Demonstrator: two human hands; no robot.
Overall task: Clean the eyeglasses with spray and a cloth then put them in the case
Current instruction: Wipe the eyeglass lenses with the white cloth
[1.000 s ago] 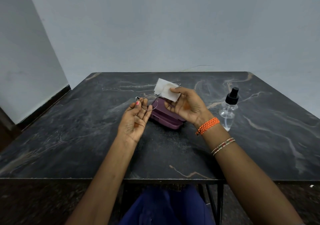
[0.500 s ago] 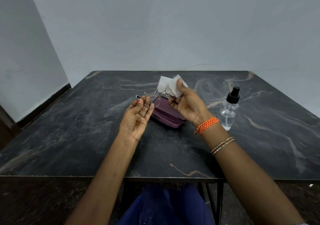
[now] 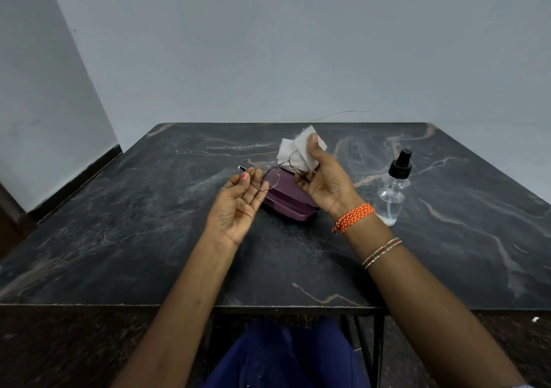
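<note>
Thin wire-framed eyeglasses (image 3: pixel 269 176) are held above the table. My left hand (image 3: pixel 238 205) pinches the left lens end of the frame, palm turned up. My right hand (image 3: pixel 323 177) pinches a white cloth (image 3: pixel 298 149) around the right lens, thumb on top of the cloth. Under both hands a purple glasses case (image 3: pixel 290 201) lies on the dark marble table (image 3: pixel 149 223); I cannot tell whether its lid is open. A clear spray bottle (image 3: pixel 393 191) with a black pump top stands upright to the right of the case, untouched.
The table's front edge (image 3: pixel 208 305) runs across the lower view, with my blue-clad lap below it. Grey walls stand behind and to the left of the table. A thin wire lies along the far edge.
My right hand has turned and wrapped the cloth around the right lens, its thumb now on top. The left hand has stayed on the frame, shifting only slightly.
</note>
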